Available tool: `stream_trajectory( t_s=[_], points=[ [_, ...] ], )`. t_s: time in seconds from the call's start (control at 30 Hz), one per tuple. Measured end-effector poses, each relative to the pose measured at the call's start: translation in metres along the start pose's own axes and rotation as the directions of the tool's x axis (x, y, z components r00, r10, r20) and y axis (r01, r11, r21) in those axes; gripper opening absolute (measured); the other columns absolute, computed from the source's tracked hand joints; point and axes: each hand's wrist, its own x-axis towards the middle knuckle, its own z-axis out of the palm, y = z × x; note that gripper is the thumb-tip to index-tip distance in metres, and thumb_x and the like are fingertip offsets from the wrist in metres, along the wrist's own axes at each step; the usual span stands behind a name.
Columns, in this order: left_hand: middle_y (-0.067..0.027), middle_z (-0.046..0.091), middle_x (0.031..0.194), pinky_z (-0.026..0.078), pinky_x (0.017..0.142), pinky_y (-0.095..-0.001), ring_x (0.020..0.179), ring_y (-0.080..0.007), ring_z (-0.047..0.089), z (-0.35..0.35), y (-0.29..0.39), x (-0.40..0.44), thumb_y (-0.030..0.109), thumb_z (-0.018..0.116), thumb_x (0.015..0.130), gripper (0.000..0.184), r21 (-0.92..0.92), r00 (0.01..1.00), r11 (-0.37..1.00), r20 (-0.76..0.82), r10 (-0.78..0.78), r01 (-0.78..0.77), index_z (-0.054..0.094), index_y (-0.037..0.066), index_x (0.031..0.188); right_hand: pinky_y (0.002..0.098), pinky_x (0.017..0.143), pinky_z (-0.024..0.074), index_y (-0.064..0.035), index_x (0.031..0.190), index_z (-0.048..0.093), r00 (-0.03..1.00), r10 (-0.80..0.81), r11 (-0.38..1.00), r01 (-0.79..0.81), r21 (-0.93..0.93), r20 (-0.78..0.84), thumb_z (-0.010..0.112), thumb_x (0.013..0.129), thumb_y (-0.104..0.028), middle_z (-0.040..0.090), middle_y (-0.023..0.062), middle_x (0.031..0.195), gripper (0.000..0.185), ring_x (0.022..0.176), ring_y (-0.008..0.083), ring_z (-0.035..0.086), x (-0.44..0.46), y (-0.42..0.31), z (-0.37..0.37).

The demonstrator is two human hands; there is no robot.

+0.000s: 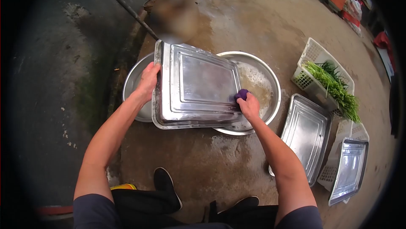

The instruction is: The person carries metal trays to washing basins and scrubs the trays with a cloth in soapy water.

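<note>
A rectangular metal tray (207,76) is held bottom up and tilted over two round metal basins. My left hand (149,79) grips its left rim, the fingers partly hidden behind the edge. At the tray's right end, my right hand (248,105) is closed around a bunched purple cloth (241,95) that touches the metal. Beneath the right part of the tray stands a basin (275,89) of cloudy, foamy water. The other basin (131,79) shows on the left, mostly covered by the tray.
On the right, a metal tray (306,134) rests on the wet concrete. Beside it stands a white plastic basket (311,53) with green vegetables (332,83), and another tray (349,170) leans on a second white basket (329,174). A dark pole (122,2) crosses the upper left.
</note>
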Motion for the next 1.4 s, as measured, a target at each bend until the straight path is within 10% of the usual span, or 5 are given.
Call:
stream_trajectory(
  t_s=[0.17,0.33,0.7,0.93,1.4],
  points=[
    [-0.0068,0.061,0.103,0.049,0.081,-0.0307,0.090,-0.0130,0.058,0.023,0.017,-0.013,0.036,0.063,0.091,0.045,0.149,0.995,0.986,0.061,0.072,-0.081,0.050,0.003,0.118,0.0415,0.081,0.0460,-0.0064,0.084,0.065,0.910,-0.409,0.847,0.407,0.341,-0.070,0.069,0.073,-0.028,0.064,0.0150,0.090,0.025,0.093,0.0338,0.057,0.002,-0.089,0.001],
    [-0.0079,0.056,0.117,0.047,0.091,-0.0315,0.104,-0.0155,0.056,0.035,0.037,-0.029,0.019,0.078,0.074,0.068,0.275,0.956,0.937,0.255,0.145,-0.215,0.041,0.004,0.130,0.0419,0.089,0.0417,-0.0052,0.093,0.065,0.659,-0.688,0.598,0.752,0.278,-0.304,0.070,0.074,-0.030,0.062,0.0081,0.107,0.032,0.103,0.0290,0.053,0.003,-0.186,-0.018],
    [-0.0114,0.050,0.127,0.036,0.102,-0.0322,0.119,-0.0184,0.047,0.075,0.071,-0.057,0.020,0.082,0.062,0.096,0.454,0.841,0.744,0.470,0.268,-0.490,0.030,0.000,0.140,0.0423,0.082,0.0401,-0.0076,0.091,0.064,0.378,-0.707,0.537,0.837,-0.105,-0.598,0.074,0.063,-0.026,0.059,0.0059,0.098,0.035,0.097,0.0288,0.050,0.031,-0.252,-0.093],
    [-0.0116,0.051,0.125,0.036,0.101,-0.0309,0.115,-0.0185,0.047,0.086,0.084,-0.062,0.018,0.081,0.064,0.094,0.413,0.791,0.757,0.571,0.219,-0.507,0.029,0.001,0.140,0.0450,0.073,0.0451,-0.0018,0.076,0.057,0.714,-0.293,0.642,0.640,0.422,-0.636,0.066,0.070,-0.031,0.059,0.0164,0.079,0.031,0.079,0.0354,0.056,0.080,-0.230,-0.110],
    [-0.0051,0.049,0.120,0.035,0.099,-0.0288,0.112,-0.0146,0.045,0.068,0.104,-0.074,0.021,0.079,0.059,0.090,0.473,0.838,0.773,0.529,0.135,-0.424,0.036,0.003,0.135,0.0433,0.082,0.0475,-0.0065,0.099,0.065,0.914,0.040,0.912,0.131,0.387,-0.403,0.060,0.076,-0.041,0.066,0.0195,0.095,0.042,0.090,0.0368,0.063,0.128,-0.071,-0.069]
  ],
)
